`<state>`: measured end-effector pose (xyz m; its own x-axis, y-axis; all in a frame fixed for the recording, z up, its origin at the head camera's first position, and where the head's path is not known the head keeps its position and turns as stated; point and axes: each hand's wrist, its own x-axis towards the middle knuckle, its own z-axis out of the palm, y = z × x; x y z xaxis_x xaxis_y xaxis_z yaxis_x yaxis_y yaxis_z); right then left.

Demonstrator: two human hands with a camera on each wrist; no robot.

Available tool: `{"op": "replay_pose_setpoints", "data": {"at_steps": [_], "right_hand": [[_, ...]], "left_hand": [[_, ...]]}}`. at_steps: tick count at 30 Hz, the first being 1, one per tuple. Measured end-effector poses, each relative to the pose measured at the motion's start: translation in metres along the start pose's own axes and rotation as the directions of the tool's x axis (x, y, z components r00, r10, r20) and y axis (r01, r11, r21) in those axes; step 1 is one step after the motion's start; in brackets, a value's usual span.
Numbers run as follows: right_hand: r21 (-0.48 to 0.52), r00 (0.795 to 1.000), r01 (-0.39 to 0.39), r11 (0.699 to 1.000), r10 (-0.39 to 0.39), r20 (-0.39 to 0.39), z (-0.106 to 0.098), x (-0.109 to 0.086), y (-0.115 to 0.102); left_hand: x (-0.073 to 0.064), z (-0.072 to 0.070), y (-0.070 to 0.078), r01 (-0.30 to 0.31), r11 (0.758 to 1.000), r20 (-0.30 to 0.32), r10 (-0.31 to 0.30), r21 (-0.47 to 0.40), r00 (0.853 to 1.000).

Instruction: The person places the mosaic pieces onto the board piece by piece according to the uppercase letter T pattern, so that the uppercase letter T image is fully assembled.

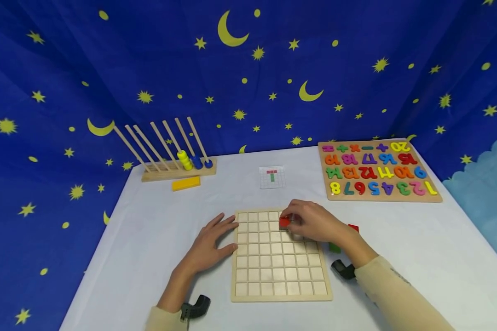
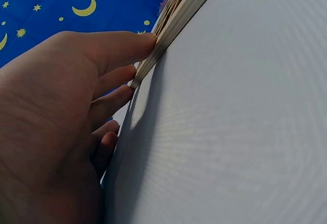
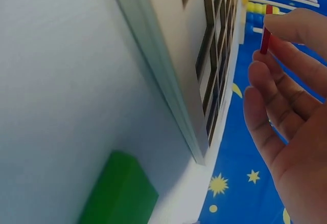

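A wooden grid board [image 1: 281, 298] with square cells lies on the white table. My right hand [image 1: 314, 222] pinches a red square block [image 1: 284, 223] between thumb and fingers over the board's upper right part. In the right wrist view that red block [image 3: 265, 35] shows as a thin strip, held up off the grid. My left hand [image 1: 209, 248] rests at the board's left edge, fingers spread and fairly straight, fingertips touching the rim. Right of the board, partly hidden by my right arm, are a green block [image 1: 334, 248] and more red [image 1: 354, 227].
Behind the board lies a pattern card [image 1: 278, 183] showing a red and green T. A rod abacus [image 1: 153, 175] with beads stands back left, a yellow block [image 1: 186, 184] before it. A number puzzle board [image 1: 381, 197] lies back right. Starry blue cloth [image 1: 273, 115] hangs behind.
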<state>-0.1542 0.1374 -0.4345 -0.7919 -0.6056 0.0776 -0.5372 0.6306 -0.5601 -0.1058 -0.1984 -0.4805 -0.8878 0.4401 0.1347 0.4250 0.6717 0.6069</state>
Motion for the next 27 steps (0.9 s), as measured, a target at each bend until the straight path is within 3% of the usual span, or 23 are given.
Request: {"op": "replay_pose_setpoints", "data": {"at_steps": [18, 27], "right_hand": [[-0.007, 1.0, -0.002, 1.0, 0.002, 0.019, 0.004, 0.01, -0.008], [-0.023, 0.999, 0.04, 0.999, -0.04, 0.014, 0.004, 0.014, -0.012]], "left_hand": [[0.0, -0.002, 0.002, 0.021, 1.0, 0.004, -0.021, -0.01, 1.0], [-0.001, -0.003, 0.003, 0.028, 0.999, 0.0, -0.028, -0.02, 1.0]]}}
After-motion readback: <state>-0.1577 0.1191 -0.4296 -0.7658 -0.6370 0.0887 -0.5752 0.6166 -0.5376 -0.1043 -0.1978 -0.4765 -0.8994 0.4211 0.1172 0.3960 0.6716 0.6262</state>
